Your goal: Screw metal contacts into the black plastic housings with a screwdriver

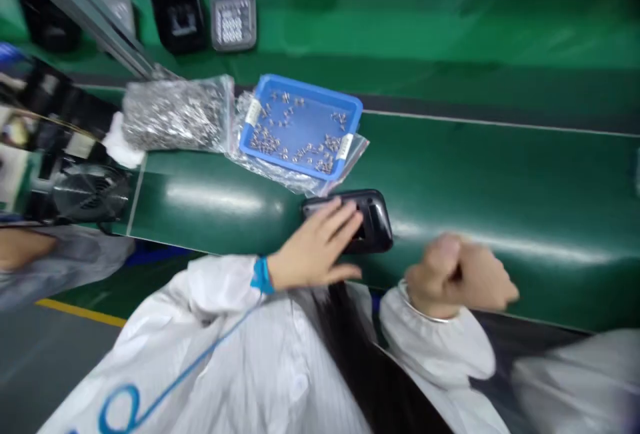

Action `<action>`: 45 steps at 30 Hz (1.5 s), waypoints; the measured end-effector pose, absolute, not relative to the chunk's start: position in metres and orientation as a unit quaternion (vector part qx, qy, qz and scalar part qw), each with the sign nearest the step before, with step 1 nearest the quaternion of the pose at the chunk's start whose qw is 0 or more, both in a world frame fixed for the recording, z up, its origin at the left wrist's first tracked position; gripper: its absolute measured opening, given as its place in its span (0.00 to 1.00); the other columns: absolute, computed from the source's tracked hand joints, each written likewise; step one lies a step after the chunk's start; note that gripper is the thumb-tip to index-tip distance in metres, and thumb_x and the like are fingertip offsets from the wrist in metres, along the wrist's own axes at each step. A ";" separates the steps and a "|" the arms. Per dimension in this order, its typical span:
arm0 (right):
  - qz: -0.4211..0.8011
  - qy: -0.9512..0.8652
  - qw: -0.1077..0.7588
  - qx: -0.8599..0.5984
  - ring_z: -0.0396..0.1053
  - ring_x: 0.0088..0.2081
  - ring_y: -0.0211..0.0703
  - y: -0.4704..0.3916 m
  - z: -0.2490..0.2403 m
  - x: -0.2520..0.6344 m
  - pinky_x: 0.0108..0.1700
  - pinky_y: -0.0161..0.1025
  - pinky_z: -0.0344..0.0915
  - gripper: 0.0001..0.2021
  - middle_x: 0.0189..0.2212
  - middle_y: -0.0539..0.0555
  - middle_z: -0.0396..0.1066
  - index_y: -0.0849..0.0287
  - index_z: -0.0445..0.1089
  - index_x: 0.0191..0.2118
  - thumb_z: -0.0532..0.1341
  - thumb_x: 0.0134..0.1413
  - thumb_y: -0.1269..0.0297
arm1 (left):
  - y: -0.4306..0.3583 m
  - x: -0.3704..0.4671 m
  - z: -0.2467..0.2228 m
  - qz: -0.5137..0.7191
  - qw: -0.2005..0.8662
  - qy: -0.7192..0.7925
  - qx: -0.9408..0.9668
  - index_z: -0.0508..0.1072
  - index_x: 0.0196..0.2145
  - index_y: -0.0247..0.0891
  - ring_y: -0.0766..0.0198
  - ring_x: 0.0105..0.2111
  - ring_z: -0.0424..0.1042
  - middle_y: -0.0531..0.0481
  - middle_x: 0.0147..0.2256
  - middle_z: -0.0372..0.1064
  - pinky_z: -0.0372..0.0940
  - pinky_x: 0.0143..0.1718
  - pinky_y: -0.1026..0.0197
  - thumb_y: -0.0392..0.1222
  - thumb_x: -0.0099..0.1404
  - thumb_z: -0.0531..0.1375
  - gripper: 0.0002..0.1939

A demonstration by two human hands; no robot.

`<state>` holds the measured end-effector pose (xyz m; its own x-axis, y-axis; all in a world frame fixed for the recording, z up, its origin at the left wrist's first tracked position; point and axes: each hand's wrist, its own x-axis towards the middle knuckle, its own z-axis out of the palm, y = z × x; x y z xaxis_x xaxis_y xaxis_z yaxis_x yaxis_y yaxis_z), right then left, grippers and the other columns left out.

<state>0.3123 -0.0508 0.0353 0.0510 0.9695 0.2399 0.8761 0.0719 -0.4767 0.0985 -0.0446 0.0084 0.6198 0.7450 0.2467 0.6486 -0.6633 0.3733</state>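
Observation:
My left hand lies with fingers stretched out over the left part of a glossy black device with rounded corners. A blue band sits on that wrist, and a blue cord runs from it. Part of the device's face is hidden under the fingers. To the right, apart from the device, my right hand is curled closed above the bench edge, blurred by motion. Whatever it may hold is hidden. Just beyond the device stands a blue tray with many small metal pieces, too small to name.
Under the tray lies a clear plastic bag. A bag of small metal parts is left of it. Black equipment with a fan grille stands far left. Dark cases sit at the back. Another person's sleeve shows at left.

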 end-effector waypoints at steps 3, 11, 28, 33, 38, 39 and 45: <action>0.066 -0.655 0.147 -0.738 0.37 0.20 0.30 -0.022 0.024 0.309 0.27 0.34 0.37 0.17 0.16 0.47 0.51 0.61 0.62 0.25 0.51 0.62 0.57 | -0.104 0.078 0.000 0.129 0.065 0.389 0.910 0.64 0.60 0.33 0.57 0.58 0.66 0.41 0.54 0.70 0.64 0.61 0.55 0.42 0.69 0.54 0.23; 0.086 -0.711 -0.004 -0.698 0.43 0.19 0.30 -0.021 -0.005 0.282 0.27 0.34 0.33 0.20 0.22 0.52 0.66 0.61 0.70 0.29 0.50 0.65 0.55 | -0.037 0.004 0.064 0.307 0.231 0.533 0.754 0.53 0.64 0.55 0.56 0.37 0.74 0.48 0.45 0.75 0.74 0.33 0.48 0.48 0.62 0.57 0.34; 0.375 -0.606 0.068 -0.698 0.72 0.32 0.49 0.045 0.030 0.254 0.33 0.36 0.56 0.22 0.25 0.54 0.72 0.60 0.64 0.47 0.51 0.63 0.44 | 0.258 -0.032 0.070 0.361 0.353 0.645 0.573 0.60 0.61 0.30 0.56 0.56 0.66 0.35 0.57 0.65 0.57 0.62 0.54 0.34 0.62 0.64 0.31; 0.461 -0.562 0.119 -0.677 0.68 0.21 0.41 0.072 0.031 0.230 0.34 0.36 0.61 0.17 0.23 0.51 0.72 0.61 0.65 0.45 0.56 0.59 0.52 | 0.106 -0.048 0.042 0.213 0.158 0.620 0.738 0.63 0.58 0.28 0.52 0.57 0.64 0.33 0.55 0.65 0.57 0.63 0.47 0.38 0.71 0.52 0.21; 0.384 -0.573 0.117 -0.715 0.68 0.21 0.42 0.077 0.028 0.238 0.34 0.36 0.60 0.14 0.16 0.47 0.65 0.62 0.67 0.44 0.58 0.54 0.60 | 0.025 -0.020 0.002 0.280 0.149 0.623 0.715 0.60 0.60 0.26 0.52 0.64 0.55 0.29 0.61 0.54 0.52 0.66 0.46 0.41 0.73 0.49 0.22; 0.358 -0.575 0.116 -0.726 0.67 0.20 0.42 0.079 0.027 0.246 0.33 0.37 0.59 0.13 0.17 0.47 0.65 0.61 0.67 0.43 0.59 0.53 0.60 | 0.021 -0.014 0.000 0.300 0.163 0.606 0.719 0.60 0.60 0.28 0.54 0.64 0.56 0.30 0.61 0.55 0.54 0.66 0.48 0.42 0.74 0.48 0.22; 0.306 -0.603 0.142 -0.723 0.67 0.22 0.40 0.080 0.027 0.292 0.33 0.38 0.61 0.12 0.29 0.55 0.72 0.57 0.67 0.40 0.59 0.55 0.55 | 0.038 -0.022 -0.001 0.314 0.146 0.630 0.695 0.67 0.53 0.35 0.59 0.53 0.69 0.40 0.50 0.69 0.65 0.56 0.54 0.38 0.74 0.45 0.16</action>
<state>0.2915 0.0798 0.0271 0.0852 0.9585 -0.2719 0.7847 -0.2327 -0.5745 -0.0222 0.0382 -0.0011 0.0083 0.9675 0.2529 0.7846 -0.1631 0.5981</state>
